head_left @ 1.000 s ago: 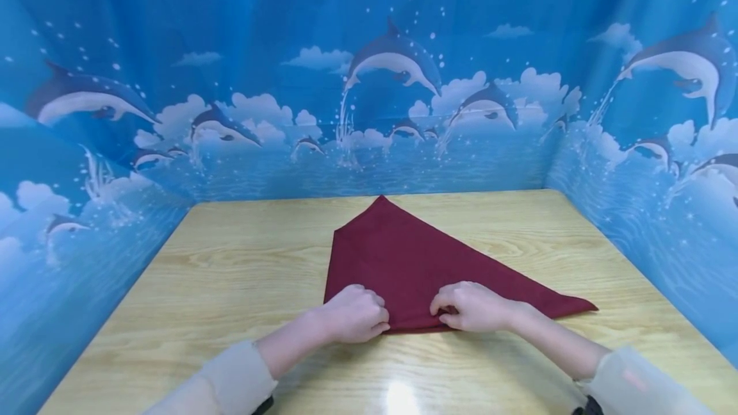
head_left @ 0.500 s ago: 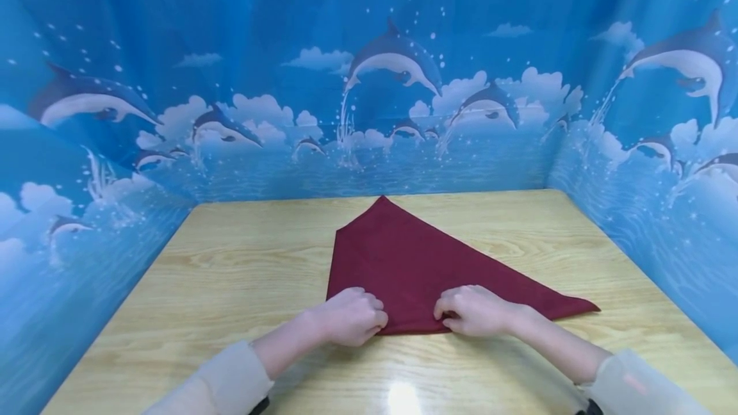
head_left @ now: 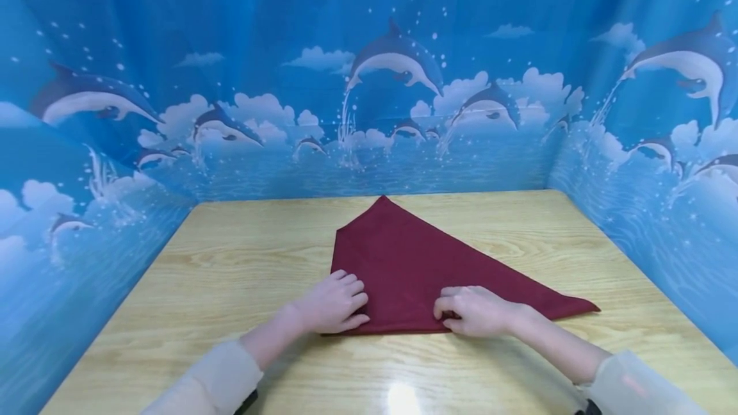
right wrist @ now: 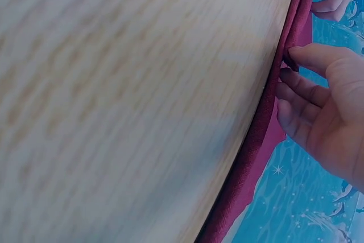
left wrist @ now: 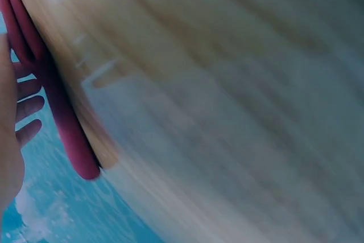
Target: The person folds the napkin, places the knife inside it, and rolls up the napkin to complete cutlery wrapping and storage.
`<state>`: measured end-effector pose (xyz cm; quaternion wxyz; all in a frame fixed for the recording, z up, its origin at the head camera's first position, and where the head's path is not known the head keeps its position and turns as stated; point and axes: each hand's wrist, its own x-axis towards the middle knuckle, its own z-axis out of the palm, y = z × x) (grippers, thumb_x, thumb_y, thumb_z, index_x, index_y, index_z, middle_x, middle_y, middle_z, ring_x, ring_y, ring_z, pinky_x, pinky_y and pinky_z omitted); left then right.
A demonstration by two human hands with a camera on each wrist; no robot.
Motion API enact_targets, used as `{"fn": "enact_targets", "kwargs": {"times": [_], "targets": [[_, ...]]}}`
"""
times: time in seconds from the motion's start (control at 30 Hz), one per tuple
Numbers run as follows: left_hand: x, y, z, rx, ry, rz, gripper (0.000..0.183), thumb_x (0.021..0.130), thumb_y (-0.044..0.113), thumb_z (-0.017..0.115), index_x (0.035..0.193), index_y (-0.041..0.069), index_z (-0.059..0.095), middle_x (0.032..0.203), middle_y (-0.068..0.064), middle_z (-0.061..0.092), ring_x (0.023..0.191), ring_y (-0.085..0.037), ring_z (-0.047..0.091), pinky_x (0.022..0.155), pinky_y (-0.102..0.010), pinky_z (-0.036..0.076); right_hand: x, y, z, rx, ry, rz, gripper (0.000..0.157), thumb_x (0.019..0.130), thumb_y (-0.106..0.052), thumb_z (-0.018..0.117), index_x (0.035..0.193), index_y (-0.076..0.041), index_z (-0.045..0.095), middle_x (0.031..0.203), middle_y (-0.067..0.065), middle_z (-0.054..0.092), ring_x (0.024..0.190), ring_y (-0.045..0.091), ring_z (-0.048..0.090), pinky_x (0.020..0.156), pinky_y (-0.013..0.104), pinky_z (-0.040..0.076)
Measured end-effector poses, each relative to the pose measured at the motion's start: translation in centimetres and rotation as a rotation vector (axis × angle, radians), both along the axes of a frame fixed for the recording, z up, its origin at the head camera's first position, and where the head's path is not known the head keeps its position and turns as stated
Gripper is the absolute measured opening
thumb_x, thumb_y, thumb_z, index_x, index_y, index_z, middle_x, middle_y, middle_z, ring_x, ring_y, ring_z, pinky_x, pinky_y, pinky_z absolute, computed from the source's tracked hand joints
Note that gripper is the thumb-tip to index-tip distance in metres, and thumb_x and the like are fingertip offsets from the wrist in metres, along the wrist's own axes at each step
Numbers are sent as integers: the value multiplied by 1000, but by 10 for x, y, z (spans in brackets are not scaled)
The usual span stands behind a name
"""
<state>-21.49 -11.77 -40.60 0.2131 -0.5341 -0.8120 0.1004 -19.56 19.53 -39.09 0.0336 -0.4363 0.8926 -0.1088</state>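
A dark red folded cloth [head_left: 398, 261] lies on the wooden table, one peak pointing to the far side and a long tip reaching right. At its front left corner rests my left hand [head_left: 330, 303], fingers loosely extended on the fabric. The left wrist view shows those fingers [left wrist: 29, 106] slightly spread against the cloth [left wrist: 68, 123], whose layers part higher up. My right hand [head_left: 478, 311] pinches the cloth's front edge near the middle. In the right wrist view, a bit of red fabric shows between the thumb and curled index finger of the right hand [right wrist: 335, 95].
The wooden table [head_left: 242, 255] extends on all sides of the cloth. A blue curtain [head_left: 369, 165] printed with dolphins and clouds stands along its back, left and right edges. Light reflects off the table near the front.
My left hand has released the front edge and slid left to the cloth's corner, its fingers loosening. The right hand has stayed nearly still.
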Motion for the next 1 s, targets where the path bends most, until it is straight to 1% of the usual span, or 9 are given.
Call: {"fn": "enact_targets", "kwargs": {"times": [0.17, 0.23, 0.3, 0.47, 0.57, 0.7, 0.83, 0.93, 1.0], "targets": [[-6, -9, 2, -45, -190, 105, 40, 91, 55, 47, 95, 17, 61, 90, 3, 53, 86, -14, 48, 78, -33, 40, 0, 1, 1, 5, -33, -10, 8, 85, -16, 65, 91, -21, 64, 83, -14, 48, 70, -1, 44, 62, 22, 41], [-7, -11, 3, -55, -239, 131, 44, 91, 57, 46, 101, 17, 61, 94, 2, 52, 90, -15, 48, 80, -34, 40, -1, 1, 1, -3, -51, -14, 7, 86, -17, 64, 92, -21, 64, 83, -15, 48, 70, -2, 44, 62, 21, 42], [-8, -12, 3, -66, -267, 147, 46, 90, 58, 46, 104, 17, 60, 96, 1, 52, 91, -15, 48, 81, -34, 41, -1, 2, 2, -20, -76, -14, 6, 87, -19, 64, 93, -21, 64, 83, -15, 49, 70, -2, 46, 63, 21, 42], [-11, -12, 3, -87, -263, 133, 47, 90, 59, 45, 103, 17, 60, 94, 2, 51, 89, -14, 47, 78, -34, 42, -5, 10, 9, -78, -121, -12, 5, 90, -22, 61, 94, -20, 65, 84, -16, 50, 71, -3, 48, 64, 20, 43], [-12, -11, 4, -102, -243, 122, 46, 90, 59, 44, 101, 18, 60, 92, 2, 51, 86, -14, 47, 75, -33, 43, -10, 18, 13, -93, -118, -38, 6, 90, -22, 62, 94, -19, 65, 85, -16, 51, 72, -3, 48, 65, 20, 44], [-12, -10, 6, -119, -228, 120, 45, 90, 59, 45, 99, 18, 60, 90, 2, 51, 83, -14, 48, 71, -33, 43, -19, 33, 20, -74, -71, -122, 7, 88, -21, 64, 94, -17, 66, 86, -14, 53, 74, -1, 50, 66, 24, 46], [-11, -9, 6, -123, -241, 131, 45, 90, 59, 45, 98, 18, 59, 90, 2, 51, 82, -14, 48, 70, -33, 43, -27, 53, 26, -41, -7, -227, 11, 86, -17, 64, 95, -11, 67, 88, -8, 57, 76, 6, 55, 68, 30, 47], [-11, -9, 6, -121, -251, 139, 45, 89, 60, 46, 97, 17, 59, 90, 2, 51, 81, -14, 48, 69, -33, 42, -31, 69, 30, -23, 0, -300, 15, 86, -16, 64, 97, -7, 66, 91, -3, 59, 78, 12, 56, 70, 34, 47], [-11, -8, 7, -123, -253, 143, 46, 89, 61, 46, 97, 17, 59, 90, 2, 51, 81, -14, 48, 69, -33, 42, -33, 80, 32, -19, -14, -335, 16, 86, -16, 64, 98, -6, 66, 91, -1, 59, 78, 12, 56, 70, 35, 47]]}}
